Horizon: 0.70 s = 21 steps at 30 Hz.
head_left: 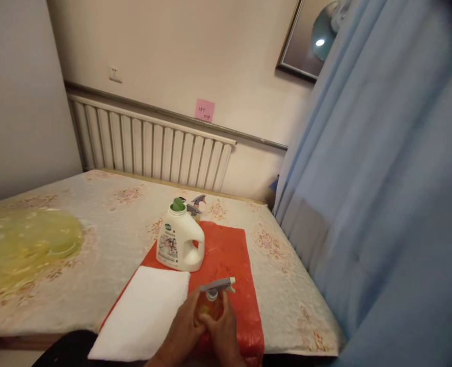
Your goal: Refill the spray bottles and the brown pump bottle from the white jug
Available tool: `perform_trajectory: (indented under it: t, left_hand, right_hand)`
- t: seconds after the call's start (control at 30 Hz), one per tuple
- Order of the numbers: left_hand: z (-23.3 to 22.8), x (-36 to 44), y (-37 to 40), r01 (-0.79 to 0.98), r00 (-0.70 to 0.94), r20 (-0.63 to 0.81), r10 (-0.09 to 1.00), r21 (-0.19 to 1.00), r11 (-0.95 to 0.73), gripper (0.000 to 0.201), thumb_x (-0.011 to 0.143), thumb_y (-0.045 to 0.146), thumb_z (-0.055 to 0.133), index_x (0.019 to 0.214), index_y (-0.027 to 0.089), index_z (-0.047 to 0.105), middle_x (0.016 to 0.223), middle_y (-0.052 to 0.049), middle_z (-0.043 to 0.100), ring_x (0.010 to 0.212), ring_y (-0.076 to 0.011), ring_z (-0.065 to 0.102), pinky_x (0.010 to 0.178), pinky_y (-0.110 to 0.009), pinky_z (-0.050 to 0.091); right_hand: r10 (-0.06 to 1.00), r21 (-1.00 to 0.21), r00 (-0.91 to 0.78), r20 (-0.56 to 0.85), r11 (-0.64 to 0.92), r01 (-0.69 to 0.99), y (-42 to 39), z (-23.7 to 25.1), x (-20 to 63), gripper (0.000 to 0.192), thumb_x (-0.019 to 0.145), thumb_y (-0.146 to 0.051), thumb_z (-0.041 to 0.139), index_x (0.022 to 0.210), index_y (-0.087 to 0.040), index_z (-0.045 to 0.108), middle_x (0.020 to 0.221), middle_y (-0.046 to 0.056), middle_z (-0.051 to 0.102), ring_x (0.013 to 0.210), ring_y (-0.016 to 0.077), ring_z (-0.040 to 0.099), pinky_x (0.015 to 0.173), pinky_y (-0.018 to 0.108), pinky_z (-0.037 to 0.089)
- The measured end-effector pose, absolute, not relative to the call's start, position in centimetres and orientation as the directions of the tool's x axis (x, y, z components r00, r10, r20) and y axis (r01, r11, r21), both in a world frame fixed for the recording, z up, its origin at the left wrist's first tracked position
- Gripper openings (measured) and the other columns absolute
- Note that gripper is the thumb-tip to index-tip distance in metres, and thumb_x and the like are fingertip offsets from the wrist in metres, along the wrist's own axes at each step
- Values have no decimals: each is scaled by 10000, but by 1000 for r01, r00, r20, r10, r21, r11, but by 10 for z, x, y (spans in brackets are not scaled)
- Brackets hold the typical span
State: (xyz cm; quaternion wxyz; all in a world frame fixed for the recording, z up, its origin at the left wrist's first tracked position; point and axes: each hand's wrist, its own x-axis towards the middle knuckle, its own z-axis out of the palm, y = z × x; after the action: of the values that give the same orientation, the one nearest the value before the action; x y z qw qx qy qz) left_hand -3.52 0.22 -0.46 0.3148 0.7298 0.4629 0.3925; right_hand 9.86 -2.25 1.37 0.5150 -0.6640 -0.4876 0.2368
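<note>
Both my hands are wrapped round a small spray bottle (204, 309) with yellowish contents and a grey-and-white trigger head. My left hand (185, 322) grips its left side, and my right hand (224, 320) closes on its right side, thumbs towards me. The bottle is upright over a red plastic sheet (229, 250). To the left of my hands lies a folded white cloth (145, 311). Beyond it stands a cream jug (180, 242) with a handle, a printed label and a green piece in its neck. Grey spray heads (198, 200) show behind the jug, their bottles mostly hidden.
A floral-covered surface (111, 244) carries these things. At its left lies a translucent yellow plastic item (27, 244). A radiator (149, 137) runs along the back wall, a pink note (205, 109) above it. A blue curtain (363, 178) hangs down the right side.
</note>
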Motion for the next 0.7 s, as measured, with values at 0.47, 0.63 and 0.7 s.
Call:
perform_trajectory:
  t: [0.47,0.63,0.7]
  left_hand:
    - [-37,-114,59,881,232,507,830,251,-400,327,885,311,463,1110,165,651,1222,-146,671,1150,-304,600,983,-504,469]
    - [-44,-118,59,907,263,516,816,157,-391,348,893,349,469,1148,194,647,1261,-118,660,1174,-276,589,1011,-456,437]
    - [-48,-119,60,911,278,511,814,128,-391,356,895,351,461,1162,204,645,1267,-109,660,1176,-268,592,1010,-446,435]
  right_hand:
    - [848,-832,419,325,46,553,-15,-26,92,724,553,-283,777,1229,-128,571,1134,160,699,1023,336,673,857,375,552]
    - [869,-890,431,243,23,455,-17,-4,105,667,526,-219,751,1177,-158,617,1106,136,720,1023,331,676,865,365,550]
    - [880,-913,432,198,5,408,-16,6,114,686,514,-181,735,1189,-157,614,1114,124,718,1031,323,673,879,360,543]
